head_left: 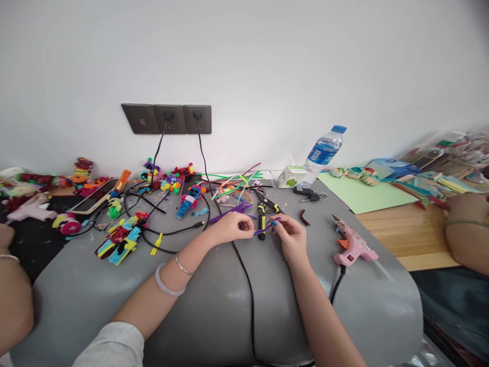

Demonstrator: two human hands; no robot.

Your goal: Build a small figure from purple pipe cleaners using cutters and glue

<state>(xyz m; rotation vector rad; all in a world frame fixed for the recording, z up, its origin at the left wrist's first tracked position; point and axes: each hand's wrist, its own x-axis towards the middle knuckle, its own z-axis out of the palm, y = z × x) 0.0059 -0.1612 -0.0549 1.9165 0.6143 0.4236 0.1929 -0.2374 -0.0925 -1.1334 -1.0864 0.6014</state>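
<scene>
My left hand (234,226) and my right hand (289,232) meet over the grey table (214,300). Both pinch a short purple pipe cleaner (264,230), one at each end. The fingers of both hands are curled closed on it. A yellow-and-black pair of pliers (262,214) lies just behind the hands. A bundle of purple pipe cleaners (232,209) rests beyond my left hand. My left wrist wears a pale bangle and a thin bracelet.
A pink glue gun (353,246) lies at right, its black cable crossing the table. Colourful pipe-cleaner figures (121,238) and loose pipe cleaners (234,184) lie at the back left. A water bottle (324,152), keys (310,194) and green paper (362,193) sit right. Other people's arms (466,229) show at both edges.
</scene>
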